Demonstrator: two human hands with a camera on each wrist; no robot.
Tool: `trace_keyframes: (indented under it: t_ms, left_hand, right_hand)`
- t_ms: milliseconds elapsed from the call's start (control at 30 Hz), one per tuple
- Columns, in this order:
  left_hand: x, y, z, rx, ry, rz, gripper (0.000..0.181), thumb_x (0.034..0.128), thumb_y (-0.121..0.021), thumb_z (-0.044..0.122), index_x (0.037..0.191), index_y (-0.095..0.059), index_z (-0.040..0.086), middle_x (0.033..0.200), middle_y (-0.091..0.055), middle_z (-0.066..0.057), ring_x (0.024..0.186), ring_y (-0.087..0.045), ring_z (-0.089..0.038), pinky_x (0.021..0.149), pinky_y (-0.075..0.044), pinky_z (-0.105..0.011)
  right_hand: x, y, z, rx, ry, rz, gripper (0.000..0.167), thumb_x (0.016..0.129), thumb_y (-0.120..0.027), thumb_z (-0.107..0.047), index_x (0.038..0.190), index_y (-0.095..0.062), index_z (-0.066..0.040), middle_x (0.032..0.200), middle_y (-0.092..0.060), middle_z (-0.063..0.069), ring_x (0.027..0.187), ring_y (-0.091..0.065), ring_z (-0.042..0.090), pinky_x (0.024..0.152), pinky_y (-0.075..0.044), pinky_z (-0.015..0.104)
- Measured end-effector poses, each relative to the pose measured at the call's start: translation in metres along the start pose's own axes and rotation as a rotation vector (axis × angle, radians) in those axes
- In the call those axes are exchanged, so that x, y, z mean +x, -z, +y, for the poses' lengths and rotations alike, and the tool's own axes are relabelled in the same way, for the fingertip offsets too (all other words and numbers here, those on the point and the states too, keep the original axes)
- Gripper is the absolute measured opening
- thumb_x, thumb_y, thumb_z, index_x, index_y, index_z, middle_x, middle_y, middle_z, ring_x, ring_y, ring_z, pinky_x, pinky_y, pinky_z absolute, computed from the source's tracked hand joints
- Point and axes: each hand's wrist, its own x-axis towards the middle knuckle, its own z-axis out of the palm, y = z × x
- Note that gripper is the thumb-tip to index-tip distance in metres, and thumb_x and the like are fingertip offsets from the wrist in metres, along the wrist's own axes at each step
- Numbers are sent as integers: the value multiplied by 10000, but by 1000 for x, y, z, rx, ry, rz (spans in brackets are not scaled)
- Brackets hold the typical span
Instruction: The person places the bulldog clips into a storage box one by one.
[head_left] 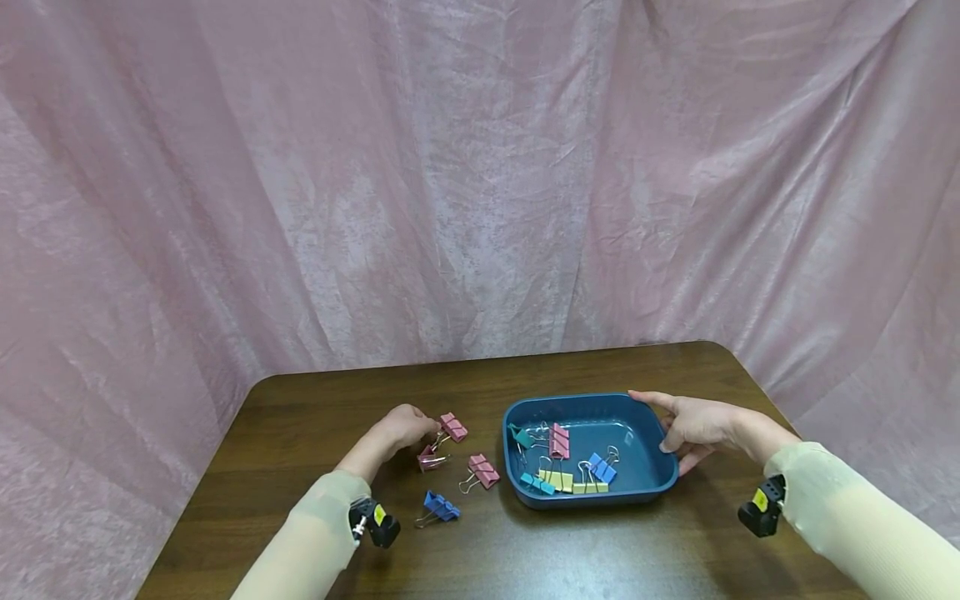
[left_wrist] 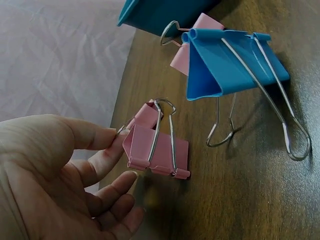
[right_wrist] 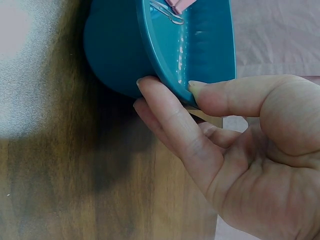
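Pinching 1 pink clip (head_left: 453, 427) at fingertips (left_wrist: 111, 136) — left hand (head_left: 408, 427).

Smooth plastic tray (head_left: 637, 460), glossy wooden table (head_left: 585, 550)

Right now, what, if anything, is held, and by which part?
The left hand pinches a pink binder clip by its silver wire handle; the right hand grips the blue rectangular tray by its right-end rim.

Left arm (head_left: 311, 529) in from bottom edge; left hand (head_left: 405, 425) left of centre, thumb (left_wrist: 92, 134) and forefinger (left_wrist: 104, 161) pinched. Right arm (head_left: 862, 508) from lower right corner; right hand (head_left: 697, 425) gripping, forefinger stretched out.
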Motion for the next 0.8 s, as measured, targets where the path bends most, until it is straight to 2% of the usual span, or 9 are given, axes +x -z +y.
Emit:
trace_keyframes:
  t_ms: [167, 333, 667, 800]
  left_hand:
    - [2, 2, -3, -79, -1, -36, 240, 930, -681, 182, 919, -747, -48, 959, -665, -93, 911, -549, -224, 791, -450, -360]
    - [2, 3, -4, -90, -19, -48, 219, 945, -669, 180, 924, -768, -15, 1006, -691, -66, 1018, -579, -237, 919, -453, -429]
    - [5, 0, -6, -99, -28, -5, 201, 925, -712, 199, 887, -775, 12, 976, -700, -56, 985, -588, -233, 879, -453, -388]
    - [5, 0, -5, -116, -36, -1, 202, 924, -713, 195, 888, -775, 6, 964, -707, -48, 985, -596, -218, 880, -454, -377]
  right_hand:
    - [0, 0, 0, -5, 0, -3, 995, 837, -647, 161, 1641, -205, -226, 1418, -375, 379, 878, -692, 386, 663, -605, 486]
    - [-1, 0, -1, -5, -8, 2, 995, 834, -651, 157, 1639, -217, -237, 1427, -376, 376, 884, -691, 381, 664, -605, 487]
    - [-2, -1, -3, -15, -12, 10, 986, 839, -652, 152, 1637, -225, -239, 1413, -404, 355, 893, -689, 380, 670, -604, 491]
    - [-1, -1, -1, -21, -4, 6, 986, 843, -646, 155, 1640, -213, -233, 1344, -451, 333, 870, -690, 375, 658, -605, 479]
